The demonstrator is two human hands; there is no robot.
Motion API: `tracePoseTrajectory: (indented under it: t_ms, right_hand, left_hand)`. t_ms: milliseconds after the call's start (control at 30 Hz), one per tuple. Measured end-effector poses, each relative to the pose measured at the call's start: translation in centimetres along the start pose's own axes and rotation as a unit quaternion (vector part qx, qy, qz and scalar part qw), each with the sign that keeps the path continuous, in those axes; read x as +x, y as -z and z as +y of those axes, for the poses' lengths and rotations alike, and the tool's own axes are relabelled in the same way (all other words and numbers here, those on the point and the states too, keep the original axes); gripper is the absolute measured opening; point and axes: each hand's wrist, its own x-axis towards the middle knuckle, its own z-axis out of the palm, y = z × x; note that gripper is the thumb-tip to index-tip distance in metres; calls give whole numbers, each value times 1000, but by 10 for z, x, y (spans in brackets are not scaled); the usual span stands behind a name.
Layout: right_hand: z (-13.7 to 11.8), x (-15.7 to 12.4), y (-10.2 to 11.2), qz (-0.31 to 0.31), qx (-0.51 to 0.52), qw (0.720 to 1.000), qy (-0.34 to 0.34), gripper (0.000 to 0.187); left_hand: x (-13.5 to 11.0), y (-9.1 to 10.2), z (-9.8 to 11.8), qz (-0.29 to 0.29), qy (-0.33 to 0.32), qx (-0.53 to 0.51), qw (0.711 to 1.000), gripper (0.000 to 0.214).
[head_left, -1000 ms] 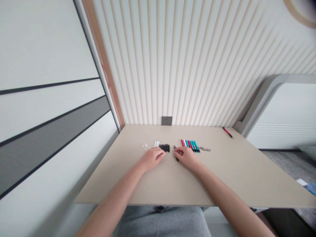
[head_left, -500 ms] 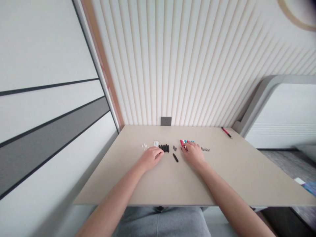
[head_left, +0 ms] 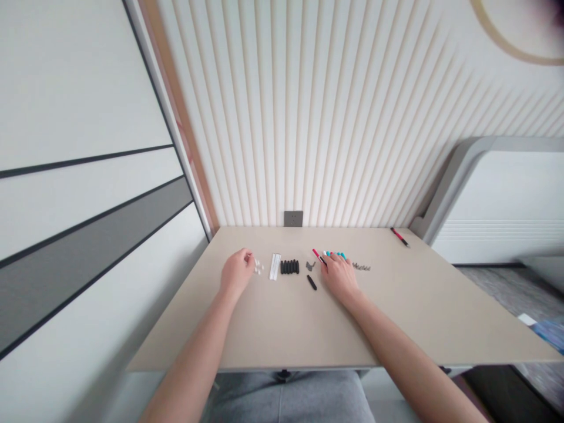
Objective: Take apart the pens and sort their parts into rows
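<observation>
My left hand (head_left: 238,271) is at the left of the parts, its fingers curled into a pinch beside several small white pieces (head_left: 258,268); what lies between the fingertips is hidden. My right hand (head_left: 340,276) rests palm down over a row of coloured pen pieces (head_left: 337,255). A slim pink-and-black pen piece (head_left: 316,254) pokes out at a slant from its thumb and index finger. Between the hands are thin white tubes (head_left: 274,267), a row of black pen barrels (head_left: 289,267), some small grey clips (head_left: 310,266) and one separate black barrel (head_left: 312,282).
More small grey metal parts (head_left: 362,267) lie right of my right hand. A red-and-black pen (head_left: 400,237) is near the table's back right corner. The beige table (head_left: 282,329) meets a ribbed wall with a dark socket (head_left: 293,218).
My left hand has moved left from the black barrels to the white pieces, uncovering the white tubes. Under my right hand the pink-and-black piece has shifted left and tilted.
</observation>
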Motion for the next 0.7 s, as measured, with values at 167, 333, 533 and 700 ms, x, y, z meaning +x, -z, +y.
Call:
tracePoseTrajectory:
  t_ms: [167,333,533,700]
  right_hand:
    - [7,3,-2,30,75,997,-14,32]
    - [10,4,-5,59,168,984,-13,30]
    - [12,5,-11,77,213,974,6,27]
    - [14,5,-14,76,222,972,15,28]
  left_hand:
    - [-3,1,2,-106,-1,30,994,20]
    - [-6,5,7,-149,-31,43,987,18]
    - [-5,9,4,-160,-37,37,986,18]
    - [-7,6,2,-179,-68,46,980,10]
